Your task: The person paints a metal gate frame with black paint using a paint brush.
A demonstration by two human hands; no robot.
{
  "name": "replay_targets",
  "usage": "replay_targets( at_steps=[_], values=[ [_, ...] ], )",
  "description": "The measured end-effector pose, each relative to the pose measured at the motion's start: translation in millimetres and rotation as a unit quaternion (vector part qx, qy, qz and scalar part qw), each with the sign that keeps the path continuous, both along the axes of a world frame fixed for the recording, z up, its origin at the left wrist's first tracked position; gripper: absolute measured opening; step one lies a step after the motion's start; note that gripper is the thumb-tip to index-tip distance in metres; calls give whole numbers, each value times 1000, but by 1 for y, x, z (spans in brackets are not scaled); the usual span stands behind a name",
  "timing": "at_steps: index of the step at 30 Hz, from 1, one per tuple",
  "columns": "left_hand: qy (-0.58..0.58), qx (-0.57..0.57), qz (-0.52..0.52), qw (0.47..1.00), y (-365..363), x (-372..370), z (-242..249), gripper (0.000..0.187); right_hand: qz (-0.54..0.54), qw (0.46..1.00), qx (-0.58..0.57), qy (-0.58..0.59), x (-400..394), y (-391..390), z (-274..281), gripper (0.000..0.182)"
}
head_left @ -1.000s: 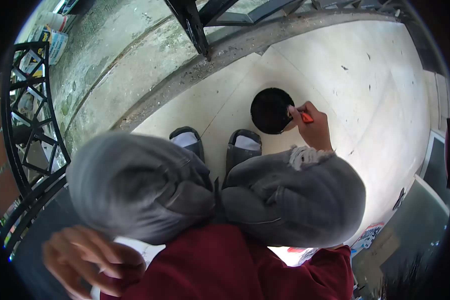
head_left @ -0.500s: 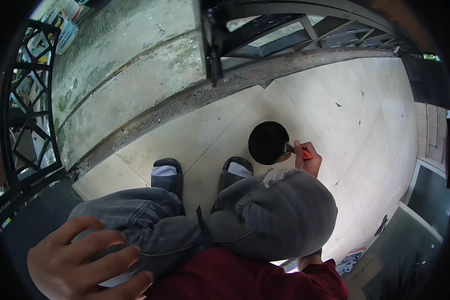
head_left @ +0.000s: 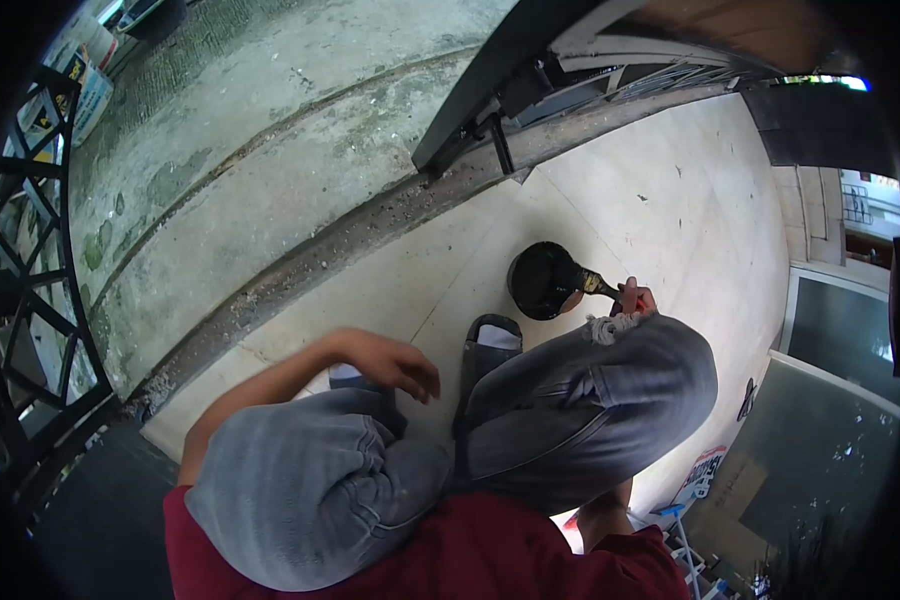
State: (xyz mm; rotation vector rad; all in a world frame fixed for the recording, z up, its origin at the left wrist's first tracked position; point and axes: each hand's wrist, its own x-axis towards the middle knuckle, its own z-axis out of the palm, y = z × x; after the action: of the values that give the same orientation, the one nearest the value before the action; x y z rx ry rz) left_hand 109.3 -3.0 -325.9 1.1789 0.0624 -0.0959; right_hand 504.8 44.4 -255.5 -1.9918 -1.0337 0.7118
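Note:
My right hand (head_left: 638,297) grips a paintbrush (head_left: 598,285) by its handle, beside my right knee. The brush has gold markings, and its dark bristle end lies over the rim of a round container (head_left: 538,280) with black contents, which stands on the pale tiles. How far the bristles reach inside is hard to tell. My left hand (head_left: 395,362) hangs in the air beyond my left knee, fingers loosely bent and slightly blurred, holding nothing visible. A dark slide sandal (head_left: 495,328) over a white sock shows on my right foot; the left foot is mostly hidden.
A black metal gate leaf (head_left: 500,90) stands above the sill (head_left: 370,215), and black latticework (head_left: 45,270) is at left. Rough concrete (head_left: 260,130) lies beyond, with a paint bucket (head_left: 90,100) at upper left. Glass panels (head_left: 810,440) are at right.
My left hand has moved from the lower left, forward past my left knee. My right hand has drawn slightly right and up with the brush, whose ferrule now shows. The view has shifted.

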Motion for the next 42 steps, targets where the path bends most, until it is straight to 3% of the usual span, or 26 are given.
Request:
replay_targets(
  at_steps=[2, 4, 7, 10, 12, 30, 42],
  values=[
    [-50, 6, -81, 995, -64, 55, -83, 36, -8, 1000, 13, -4, -9, -8, 10, 37],
    [-87, 16, -109, 990, -98, 85, -100, 36, -17, 1000, 18, -11, -14, -12, 13, 37],
    [-96, 5, -165, 981, -113, 99, -88, 34, -26, 999, 9, -23, -18, -24, 17, 37],
    [-102, -9, -165, 981, -162, -35, -120, 32, -43, 999, 7, -30, -20, -33, 17, 37],
    [-105, -10, -166, 981, -159, -71, -133, 32, -54, 998, 15, -34, -22, -36, 19, 37],
    [-104, -98, -130, 981, -146, -52, -107, 24, -121, 992, 0, -44, -33, -87, 6, 36],
    [-95, -151, -103, 979, -139, -81, -96, 19, -163, 985, -6, -47, -51, -125, 3, 36]
  ],
)
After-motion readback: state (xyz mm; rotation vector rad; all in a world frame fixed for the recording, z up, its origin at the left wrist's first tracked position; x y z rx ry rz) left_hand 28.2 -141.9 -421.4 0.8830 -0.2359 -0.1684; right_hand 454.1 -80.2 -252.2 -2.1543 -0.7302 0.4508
